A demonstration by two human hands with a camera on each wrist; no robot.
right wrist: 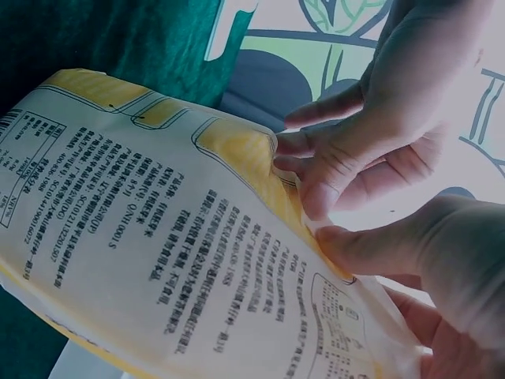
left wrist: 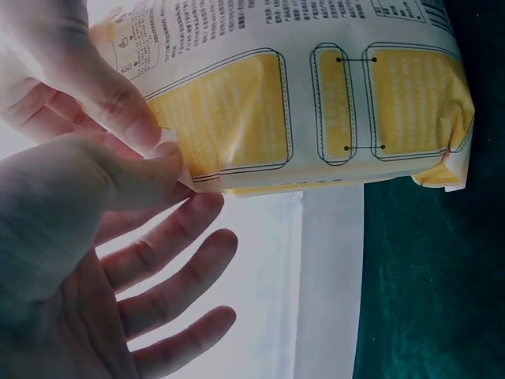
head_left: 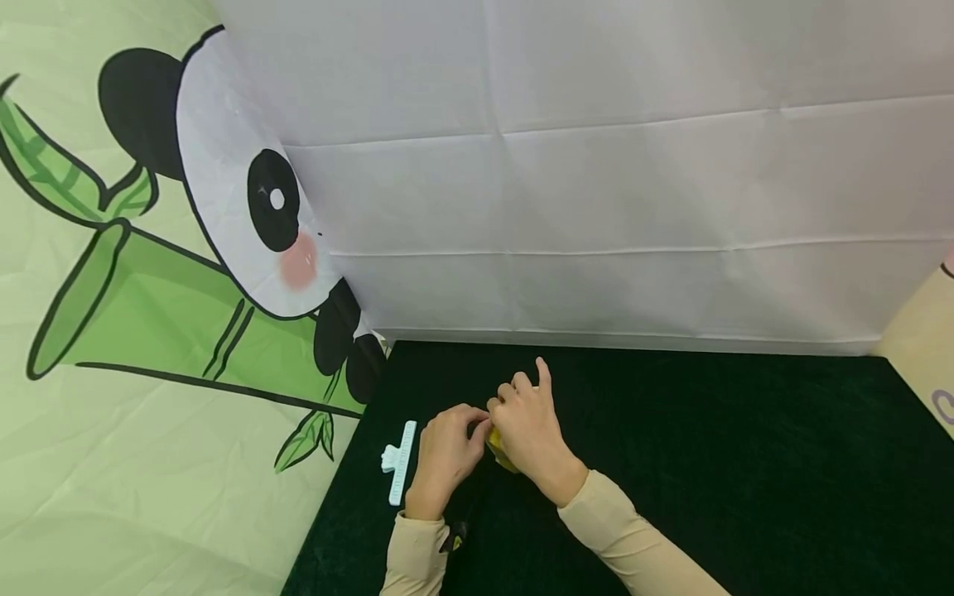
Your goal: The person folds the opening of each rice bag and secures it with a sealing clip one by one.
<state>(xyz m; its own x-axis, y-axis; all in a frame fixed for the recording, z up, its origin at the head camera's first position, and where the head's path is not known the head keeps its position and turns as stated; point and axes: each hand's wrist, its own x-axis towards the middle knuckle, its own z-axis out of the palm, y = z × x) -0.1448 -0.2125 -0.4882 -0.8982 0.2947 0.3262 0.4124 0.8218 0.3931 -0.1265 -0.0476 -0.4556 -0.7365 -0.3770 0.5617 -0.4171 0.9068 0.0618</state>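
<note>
A pale blue clip [head_left: 400,463] with a long straight bar and a short tab on its left side lies on the bench [head_left: 745,463], near the left edge. A dark green cover dresses the bench top. Behind it hangs a white backdrop [head_left: 596,190] bearing horizontal and vertical creases. To the left, a light green sheet [head_left: 60,488] carries a printed panda [head_left: 216,165] with a pink cheek, and a bamboo stalk [head_left: 164,298] with leaves. At far right, a pale yellow panel [head_left: 913,348] shows a purple mark [head_left: 943,406], partly cut off.
</note>
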